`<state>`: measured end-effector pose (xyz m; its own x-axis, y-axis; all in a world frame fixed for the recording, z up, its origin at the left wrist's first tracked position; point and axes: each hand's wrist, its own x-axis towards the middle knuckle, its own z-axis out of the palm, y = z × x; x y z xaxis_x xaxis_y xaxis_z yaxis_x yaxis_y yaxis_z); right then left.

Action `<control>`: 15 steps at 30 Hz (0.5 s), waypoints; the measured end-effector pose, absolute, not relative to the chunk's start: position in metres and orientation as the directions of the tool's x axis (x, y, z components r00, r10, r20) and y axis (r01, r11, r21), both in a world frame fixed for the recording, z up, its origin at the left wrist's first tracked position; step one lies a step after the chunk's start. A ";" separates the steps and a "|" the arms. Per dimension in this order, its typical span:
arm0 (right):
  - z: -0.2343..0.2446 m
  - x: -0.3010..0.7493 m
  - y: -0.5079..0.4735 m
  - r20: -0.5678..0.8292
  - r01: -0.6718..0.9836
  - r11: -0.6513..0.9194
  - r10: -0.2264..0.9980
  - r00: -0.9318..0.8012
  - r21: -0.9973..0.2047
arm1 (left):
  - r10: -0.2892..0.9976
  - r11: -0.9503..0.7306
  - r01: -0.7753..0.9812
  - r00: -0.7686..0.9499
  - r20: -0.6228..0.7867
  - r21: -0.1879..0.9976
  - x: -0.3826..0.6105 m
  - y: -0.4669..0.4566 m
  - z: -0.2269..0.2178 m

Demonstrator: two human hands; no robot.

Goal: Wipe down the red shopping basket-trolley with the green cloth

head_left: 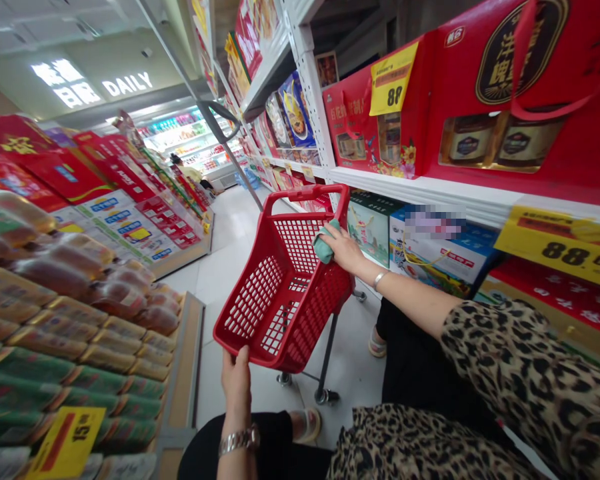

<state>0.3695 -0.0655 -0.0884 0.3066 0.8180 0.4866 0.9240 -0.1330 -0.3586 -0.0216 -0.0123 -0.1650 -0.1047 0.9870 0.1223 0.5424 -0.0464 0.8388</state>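
Note:
A red plastic shopping cart (307, 313) with a lattice basket stands before me, nothing lying in it. My left hand (236, 373) grips the cart's near left corner, thumb over the rim and the other fingers mostly hidden underneath. At the cart's right side, close to the handle end, my right hand (344, 248) is closed on a green cloth (325, 241) and presses it against the rim. The red handle (300, 194) rises at the far end of the basket. Small wheels (326, 396) show below on the floor.
White shelves (445, 193) with red gift boxes (525, 87) and price tags line the right. Stacked packs of drinks (75, 260) stand close on the left. A slanting pole (190, 100) rises behind the cart. Another person (190, 172) is far down the aisle.

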 end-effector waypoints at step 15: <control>-0.159 0.248 -0.110 0.652 0.940 0.043 0.731 0.201 -0.339 | 0.991 -0.002 0.451 -0.122 0.064 0.892 -0.023 -0.023 -0.161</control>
<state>0.2479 -0.1103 -0.1587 0.2015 0.7312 0.6518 0.9398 0.0431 -0.3389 -0.0234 -0.0234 -0.1608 -0.1218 0.9905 0.0638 0.4510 -0.0021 0.8925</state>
